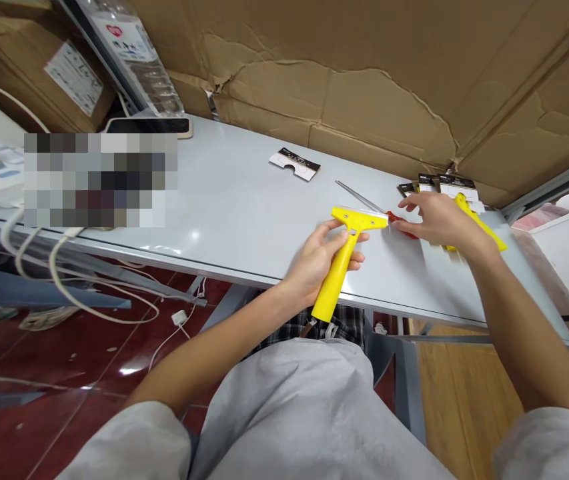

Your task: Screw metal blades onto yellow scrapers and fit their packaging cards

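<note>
My left hand (314,263) is wrapped round the handle of a yellow scraper (337,280), its wide head pointing away from me above the table's front edge. Beyond the scraper's head lies a red-handled tool (405,229) with a long, thin metal end; it looks like scissors, but its handle is partly covered. Over that red handle is my right hand (439,217), fingers and thumb apart, with no thing visible between them. Whether the thumb touches the handle, I cannot tell. Under and behind my right wrist lie more yellow scrapers (484,227) with black-and-white cards (459,185).
A loose cut-out card (295,164) lies towards the back of the grey table (234,193). Cardboard (334,93) walls the rear. At left are a phone (149,127), a bottle pack (134,53), a blurred-out patch and white cables (64,267) hanging over the edge.
</note>
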A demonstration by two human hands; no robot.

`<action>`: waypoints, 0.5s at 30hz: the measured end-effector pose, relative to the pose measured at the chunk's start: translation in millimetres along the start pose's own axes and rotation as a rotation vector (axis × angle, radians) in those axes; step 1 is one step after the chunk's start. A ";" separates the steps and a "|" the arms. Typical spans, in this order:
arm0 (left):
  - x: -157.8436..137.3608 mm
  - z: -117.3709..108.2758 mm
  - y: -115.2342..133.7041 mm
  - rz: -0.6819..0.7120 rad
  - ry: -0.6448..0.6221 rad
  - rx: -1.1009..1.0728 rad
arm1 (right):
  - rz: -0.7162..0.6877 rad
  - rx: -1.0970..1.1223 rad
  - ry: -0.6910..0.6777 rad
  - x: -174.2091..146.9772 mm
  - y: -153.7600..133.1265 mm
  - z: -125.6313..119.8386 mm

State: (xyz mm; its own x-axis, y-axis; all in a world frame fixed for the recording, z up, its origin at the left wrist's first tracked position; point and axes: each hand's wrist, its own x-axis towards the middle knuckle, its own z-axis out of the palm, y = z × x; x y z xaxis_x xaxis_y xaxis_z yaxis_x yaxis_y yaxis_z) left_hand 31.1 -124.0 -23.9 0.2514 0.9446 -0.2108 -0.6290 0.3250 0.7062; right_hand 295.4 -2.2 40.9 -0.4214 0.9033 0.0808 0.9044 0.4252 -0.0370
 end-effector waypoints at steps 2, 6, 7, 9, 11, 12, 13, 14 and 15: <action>0.7 0.1 -2.8 0.051 0.020 -0.027 | 0.002 -0.065 -0.027 -4.0 7.4 10.2; 2.6 -0.5 -4.9 0.100 0.017 -0.050 | -0.016 -0.033 -0.052 -5.5 15.2 24.1; 2.5 -0.6 -5.2 0.105 0.015 -0.051 | -0.017 0.012 -0.034 -5.1 16.4 22.9; 1.5 -0.9 -5.7 0.111 0.016 -0.053 | -0.001 0.140 0.061 -3.4 15.9 11.9; 0.5 -1.4 -6.2 0.115 0.013 -0.054 | 0.047 0.291 0.247 -0.5 9.6 -11.5; 0.1 -1.5 -6.5 0.119 0.010 -0.053 | 0.073 0.353 0.344 1.4 4.3 -27.2; -0.2 -1.5 -6.8 0.125 0.007 -0.049 | 0.100 0.387 0.463 3.3 -2.1 -44.9; -0.2 -1.3 -7.2 0.134 0.006 -0.044 | 0.101 0.366 0.590 5.1 -8.7 -63.4; -0.1 -1.0 -7.6 0.141 0.007 -0.039 | 0.116 0.283 0.666 6.7 -14.8 -81.8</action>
State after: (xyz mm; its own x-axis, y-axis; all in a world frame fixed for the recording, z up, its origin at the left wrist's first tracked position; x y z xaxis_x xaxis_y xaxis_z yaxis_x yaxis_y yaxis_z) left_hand 35.1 -126.6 -29.8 0.1533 0.9813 -0.1163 -0.6859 0.1904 0.7023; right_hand 284.7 -7.2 123.4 -0.1114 0.7553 0.6459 0.8505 0.4086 -0.3312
